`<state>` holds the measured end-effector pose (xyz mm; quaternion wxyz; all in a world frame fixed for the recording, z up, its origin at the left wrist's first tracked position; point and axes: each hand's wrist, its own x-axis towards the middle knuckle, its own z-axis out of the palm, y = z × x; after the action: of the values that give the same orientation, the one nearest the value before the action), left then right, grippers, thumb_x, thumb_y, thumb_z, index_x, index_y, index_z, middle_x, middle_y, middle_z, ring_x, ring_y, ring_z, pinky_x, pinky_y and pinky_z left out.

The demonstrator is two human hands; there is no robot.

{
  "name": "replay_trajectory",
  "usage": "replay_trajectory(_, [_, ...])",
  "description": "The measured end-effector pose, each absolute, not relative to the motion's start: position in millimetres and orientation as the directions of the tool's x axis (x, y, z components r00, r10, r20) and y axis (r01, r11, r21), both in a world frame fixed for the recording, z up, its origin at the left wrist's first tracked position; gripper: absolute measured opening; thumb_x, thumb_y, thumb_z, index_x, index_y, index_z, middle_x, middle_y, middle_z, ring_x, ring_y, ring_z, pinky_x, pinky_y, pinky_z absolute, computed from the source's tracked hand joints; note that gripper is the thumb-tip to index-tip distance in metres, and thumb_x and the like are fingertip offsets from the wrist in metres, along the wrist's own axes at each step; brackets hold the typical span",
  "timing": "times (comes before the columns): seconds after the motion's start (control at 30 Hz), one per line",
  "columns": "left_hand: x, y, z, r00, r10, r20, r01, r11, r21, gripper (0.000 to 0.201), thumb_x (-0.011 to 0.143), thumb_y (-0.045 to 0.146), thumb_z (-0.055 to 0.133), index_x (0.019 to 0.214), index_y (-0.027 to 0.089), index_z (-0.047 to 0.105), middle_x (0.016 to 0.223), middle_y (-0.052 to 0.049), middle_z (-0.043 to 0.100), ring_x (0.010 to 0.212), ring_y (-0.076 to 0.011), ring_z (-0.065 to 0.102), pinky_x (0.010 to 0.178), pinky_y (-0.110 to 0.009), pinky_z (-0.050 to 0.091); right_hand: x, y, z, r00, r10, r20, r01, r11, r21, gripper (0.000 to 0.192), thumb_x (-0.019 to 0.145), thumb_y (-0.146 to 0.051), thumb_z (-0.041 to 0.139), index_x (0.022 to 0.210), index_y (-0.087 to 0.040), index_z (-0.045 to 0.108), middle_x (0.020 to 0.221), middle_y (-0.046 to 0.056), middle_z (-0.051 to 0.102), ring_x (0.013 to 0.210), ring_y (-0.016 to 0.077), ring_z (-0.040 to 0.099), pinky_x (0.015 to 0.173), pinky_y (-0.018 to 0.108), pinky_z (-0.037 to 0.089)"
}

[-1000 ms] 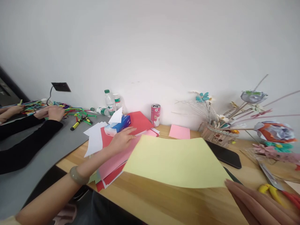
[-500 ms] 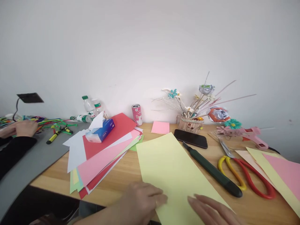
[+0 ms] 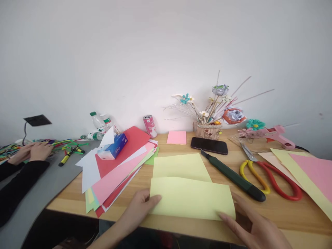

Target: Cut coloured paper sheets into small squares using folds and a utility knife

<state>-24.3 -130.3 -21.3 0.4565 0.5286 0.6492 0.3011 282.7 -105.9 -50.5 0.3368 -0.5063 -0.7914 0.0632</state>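
In the head view I am pinching the folded pale yellow paper sheet (image 3: 190, 197) at six o'clock on the wooden table (image 3: 280, 211), my left hand (image 3: 140, 205) gripping its left edge, my right hand (image 3: 255, 226) lying spread flat at its right corner.

The right hand (image 3: 255, 230) runs off the bottom edge, its wrist unseen. The pink sheet (image 3: 312, 173) on the far right is cut by the frame. The can (image 3: 149, 126) label is too small to read.
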Motion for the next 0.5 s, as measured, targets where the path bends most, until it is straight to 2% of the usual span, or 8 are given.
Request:
replay_trajectory(0.07, [-21.9, -127.8, -23.4, -0.047, 0.969, -0.242, 0.454, 0.237, 0.859, 0.054, 0.069, 0.068, 0.053, 0.065, 0.015, 0.056, 0.062, -0.002, 0.053, 0.062, -0.0172, 0.048, 0.056, -0.025, 0.037, 274.7, -109.0, -50.3, -0.136, 0.874, 0.466, 0.78, 0.385, -0.494, 0.056, 0.083, -0.055, 0.049, 0.126, -0.018, 0.047, 0.078, 0.002, 0.072, 0.059, 0.0175, 0.067, 0.041, 0.019, 0.05])
replay_trajectory(0.13, [-19.8, -126.6, -23.2, -0.06, 0.98, -0.191, 0.533, 0.193, 0.824, 0.052, 0.071, 0.067, 0.051, 0.058, 0.017, 0.049, 0.056, 0.0, 0.047, 0.058, -0.0154, 0.044, 0.053, -0.024, 0.034, 268.7, -112.5, -47.7, -0.072, 0.833, 0.549, 0.811, 0.369, -0.454, 0.07, 0.083, -0.059, 0.045, 0.136, -0.015, 0.033, 0.088, 0.007, 0.071, 0.064, 0.0205, 0.068, 0.045, 0.025, 0.052])
replay_trajectory(0.23, [-15.1, -127.6, -13.9, -0.043, 0.997, -0.068, 0.711, 0.078, 0.699, 0.05, 0.076, 0.061, 0.047, 0.051, 0.02, 0.033, 0.051, 0.002, 0.036, 0.051, -0.0128, 0.036, 0.049, -0.025, 0.03, 265.0, -119.3, -36.1, -0.175, 0.645, 0.744, 0.877, 0.446, -0.181, 0.073, 0.087, -0.057, 0.037, 0.142, -0.011, 0.023, 0.117, 0.018, 0.061, 0.096, 0.0279, 0.063, 0.069, 0.037, 0.054])
replay_trajectory(0.3, [-10.2, -130.4, -0.4, 0.051, 0.998, 0.04, 0.802, -0.065, 0.593, 0.051, 0.081, 0.056, 0.046, 0.049, 0.02, 0.028, 0.049, 0.002, 0.036, 0.049, -0.0128, 0.037, 0.05, -0.026, 0.032, 266.0, -124.6, -25.5, -0.32, 0.56, 0.765, 0.866, 0.5, -0.004, 0.064, 0.089, -0.047, 0.036, 0.139, -0.009, 0.028, 0.117, 0.018, 0.06, 0.1, 0.0279, 0.06, 0.077, 0.04, 0.051])
replay_trajectory(0.33, [-7.6, -132.1, 7.7, 0.129, 0.988, 0.09, 0.822, -0.157, 0.548, 0.052, 0.083, 0.054, 0.045, 0.048, 0.02, 0.03, 0.049, 0.001, 0.039, 0.048, -0.0135, 0.04, 0.051, -0.026, 0.035, 267.3, -127.0, -20.7, -0.377, 0.545, 0.749, 0.847, 0.53, 0.041, 0.057, 0.089, -0.04, 0.036, 0.137, -0.009, 0.033, 0.112, 0.015, 0.063, 0.096, 0.0262, 0.061, 0.078, 0.039, 0.05])
replay_trajectory(0.4, [-3.3, -134.4, 23.6, 0.325, 0.934, 0.148, 0.785, -0.354, 0.508, 0.048, 0.088, 0.052, 0.044, 0.053, 0.02, 0.046, 0.057, -0.003, 0.053, 0.056, -0.0166, 0.051, 0.059, -0.028, 0.043, 270.4, -131.0, -14.5, -0.425, 0.541, 0.726, 0.814, 0.578, 0.046, 0.041, 0.086, -0.024, 0.036, 0.125, -0.014, 0.045, 0.095, 0.008, 0.067, 0.085, 0.0216, 0.063, 0.079, 0.037, 0.047])
replay_trajectory(0.47, [-0.6, -133.2, 34.4, 0.522, 0.841, 0.143, 0.696, -0.517, 0.499, 0.032, 0.086, 0.05, 0.052, 0.077, 0.021, 0.063, 0.079, -0.006, 0.065, 0.077, -0.0203, 0.061, 0.075, -0.03, 0.048, 273.4, -133.2, -14.1, -0.397, 0.551, 0.734, 0.807, 0.59, -0.007, 0.035, 0.078, -0.01, 0.035, 0.107, -0.019, 0.053, 0.081, 0.001, 0.066, 0.074, 0.017, 0.064, 0.083, 0.035, 0.044])
replay_trajectory(0.5, [0.1, -130.9, 36.8, 0.603, 0.79, 0.116, 0.655, -0.572, 0.493, 0.03, 0.081, 0.049, 0.059, 0.094, 0.022, 0.064, 0.093, -0.007, 0.067, 0.09, -0.022, 0.061, 0.083, -0.031, 0.047, 274.7, -133.6, -16.0, -0.372, 0.558, 0.742, 0.807, 0.59, -0.039, 0.034, 0.075, -0.006, 0.034, 0.099, -0.021, 0.053, 0.078, -0.001, 0.066, 0.072, 0.0154, 0.064, 0.084, 0.034, 0.042])
